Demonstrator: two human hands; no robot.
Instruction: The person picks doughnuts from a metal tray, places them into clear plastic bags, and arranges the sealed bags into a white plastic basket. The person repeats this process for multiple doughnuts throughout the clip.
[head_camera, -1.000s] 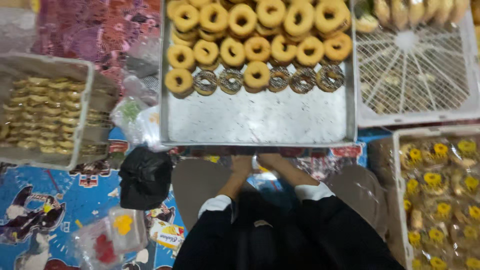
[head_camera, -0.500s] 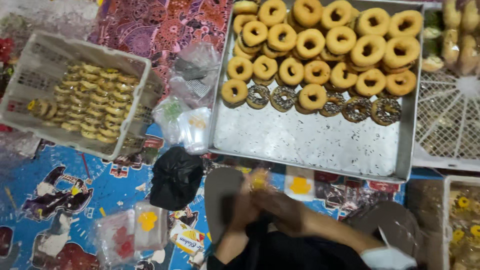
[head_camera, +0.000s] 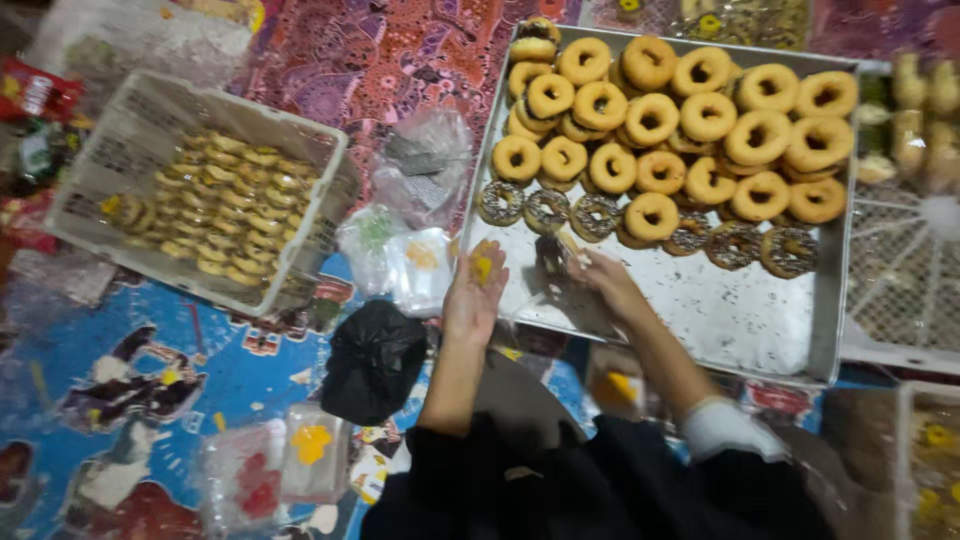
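We note the left hand (head_camera: 476, 290) open, palm up, something small and yellow on it. The right hand (head_camera: 600, 275) pinches a dark doughnut (head_camera: 551, 252) over the metal tray (head_camera: 720, 315); we advise a light edge grip, sparing the stacked doughnuts (head_camera: 690, 130).

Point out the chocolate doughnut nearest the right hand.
The second chocolate doughnut from the tray's left end, just above the right hand; the others sit farther off.
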